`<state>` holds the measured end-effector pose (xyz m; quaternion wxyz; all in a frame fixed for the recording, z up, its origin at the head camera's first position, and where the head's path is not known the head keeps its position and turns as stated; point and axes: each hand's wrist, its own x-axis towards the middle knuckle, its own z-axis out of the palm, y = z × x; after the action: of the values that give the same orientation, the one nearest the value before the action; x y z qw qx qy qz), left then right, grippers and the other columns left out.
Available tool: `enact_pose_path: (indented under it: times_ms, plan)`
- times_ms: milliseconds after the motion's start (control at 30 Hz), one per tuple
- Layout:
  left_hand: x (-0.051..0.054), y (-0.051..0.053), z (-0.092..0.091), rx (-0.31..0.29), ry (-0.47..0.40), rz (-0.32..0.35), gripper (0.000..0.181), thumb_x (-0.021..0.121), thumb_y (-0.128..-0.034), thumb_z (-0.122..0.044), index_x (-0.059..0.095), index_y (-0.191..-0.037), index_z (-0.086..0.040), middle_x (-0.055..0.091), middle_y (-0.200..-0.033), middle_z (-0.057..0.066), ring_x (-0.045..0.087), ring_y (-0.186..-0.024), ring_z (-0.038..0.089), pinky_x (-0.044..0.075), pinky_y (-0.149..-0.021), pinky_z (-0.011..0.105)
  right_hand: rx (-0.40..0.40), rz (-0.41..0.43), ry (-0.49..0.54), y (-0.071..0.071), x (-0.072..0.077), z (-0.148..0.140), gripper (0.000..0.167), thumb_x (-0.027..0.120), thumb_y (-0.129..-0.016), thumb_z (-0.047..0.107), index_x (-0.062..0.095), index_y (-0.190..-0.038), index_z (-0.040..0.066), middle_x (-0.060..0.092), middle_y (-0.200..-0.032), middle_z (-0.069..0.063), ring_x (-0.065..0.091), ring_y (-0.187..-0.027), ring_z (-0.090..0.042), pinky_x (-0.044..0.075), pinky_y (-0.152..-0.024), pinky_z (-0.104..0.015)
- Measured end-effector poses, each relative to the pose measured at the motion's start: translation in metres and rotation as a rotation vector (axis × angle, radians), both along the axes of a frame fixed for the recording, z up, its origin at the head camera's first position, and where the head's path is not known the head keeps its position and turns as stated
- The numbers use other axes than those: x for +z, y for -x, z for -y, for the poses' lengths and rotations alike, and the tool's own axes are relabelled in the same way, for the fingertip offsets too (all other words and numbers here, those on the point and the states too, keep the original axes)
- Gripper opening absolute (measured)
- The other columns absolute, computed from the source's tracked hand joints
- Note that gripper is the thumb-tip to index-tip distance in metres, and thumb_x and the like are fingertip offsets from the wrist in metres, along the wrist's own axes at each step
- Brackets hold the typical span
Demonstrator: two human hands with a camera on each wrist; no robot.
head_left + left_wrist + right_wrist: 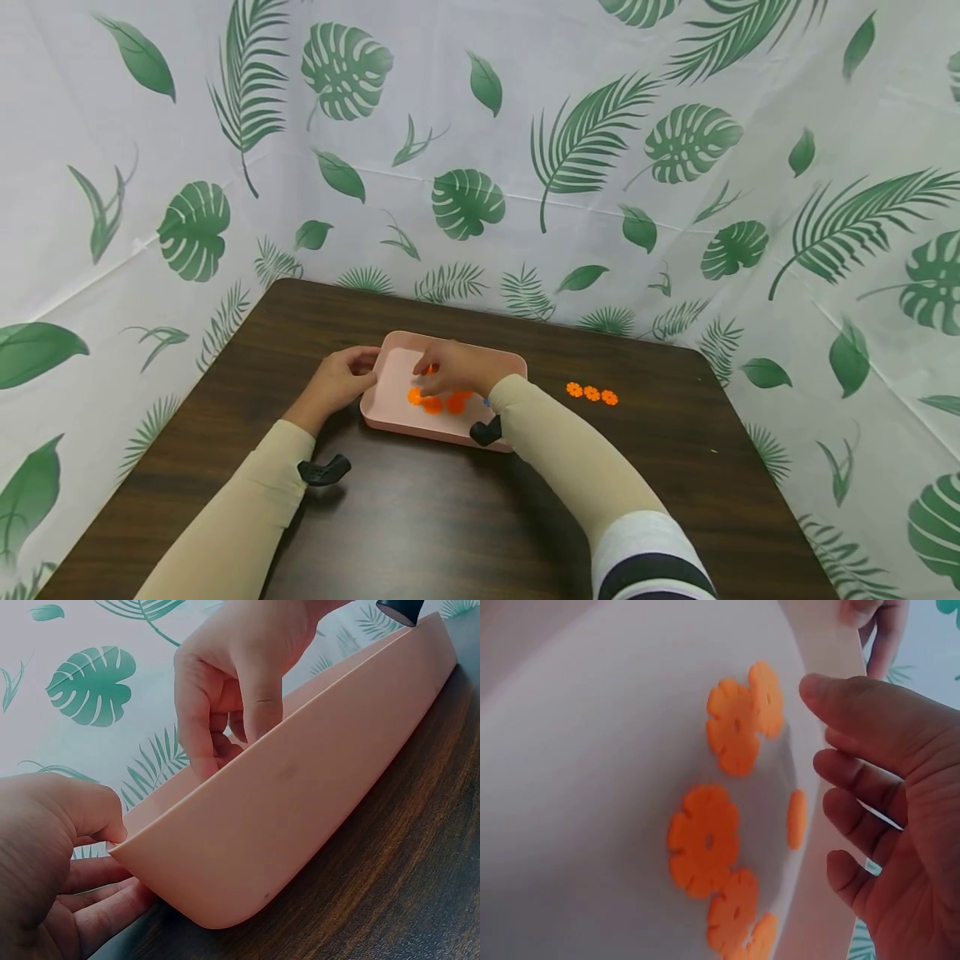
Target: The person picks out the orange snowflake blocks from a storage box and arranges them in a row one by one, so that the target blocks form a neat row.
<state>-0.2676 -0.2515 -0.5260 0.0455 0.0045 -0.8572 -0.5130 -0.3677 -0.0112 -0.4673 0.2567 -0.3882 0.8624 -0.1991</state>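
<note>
- The pink tray (pixel 307 795) is pinched at its edge by the left hand (pixel 341 383); if it is tugged, the orange flower pieces (pixel 694 840) inside could be shaken about.
- Nothing is seen held by the right hand (pixel 459 367), its fingers spread and a little bent over the tray.
- Two pieces could be grabbed together, because some are overlapped.
- The row of three flowers (pixel 592 394) on the desk (pixel 375 517) could be bumped if the right sleeve (pixel 577 458) is swung out.
</note>
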Motion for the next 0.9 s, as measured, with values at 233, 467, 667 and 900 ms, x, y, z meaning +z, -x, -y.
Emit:
enact_pose_path:
  times_ms: [233,467,667,900]
  plan:
    - [-0.001,0.001,0.0,-0.004,0.001,-0.013,0.049,0.066,-0.0917,-0.012,0.061,-0.14,-0.001,0.07,-0.126,0.021,0.068,-0.111,0.036,0.056,-0.098,0.05,0.082,-0.049,0.008,-0.002,-0.005,0.01,0.026,0.082,-0.089,0.022,0.077,-0.114,0.019,0.069,-0.103,0.007,0.065,-0.074,-0.017,0.059,-0.068,-0.029]
    - [-0.002,0.001,0.001,-0.006,0.0,-0.019,0.049,0.066,-0.092,-0.011,0.061,-0.14,0.0,0.07,-0.126,0.021,0.068,-0.111,0.035,0.055,-0.098,0.05,0.128,-0.146,-0.035,-0.005,-0.01,0.018,0.026,0.087,-0.084,0.02,0.078,-0.108,0.015,0.067,-0.097,0.006,0.058,-0.088,-0.014,0.053,-0.079,-0.02]
    - [-0.002,0.001,0.001,-0.013,-0.002,-0.026,0.049,0.066,-0.0926,-0.009,0.06,-0.14,0.001,0.069,-0.126,0.023,0.068,-0.112,0.037,0.055,-0.099,0.051,0.148,-0.169,-0.069,-0.006,-0.011,0.021,0.024,0.087,-0.084,0.019,0.075,-0.104,0.013,0.066,-0.095,0.006,0.058,-0.088,-0.014,0.052,-0.082,-0.019]
    - [0.0,0.0,0.002,-0.027,0.002,-0.013,0.051,0.065,-0.0938,-0.01,0.058,-0.143,0.0,0.068,-0.129,0.024,0.067,-0.115,0.038,0.054,-0.099,0.052,0.215,-0.227,-0.117,-0.01,-0.015,0.023,0.023,0.085,-0.084,0.02,0.071,-0.101,0.015,0.061,-0.095,0.004,0.056,-0.085,-0.013,0.05,-0.075,-0.02]
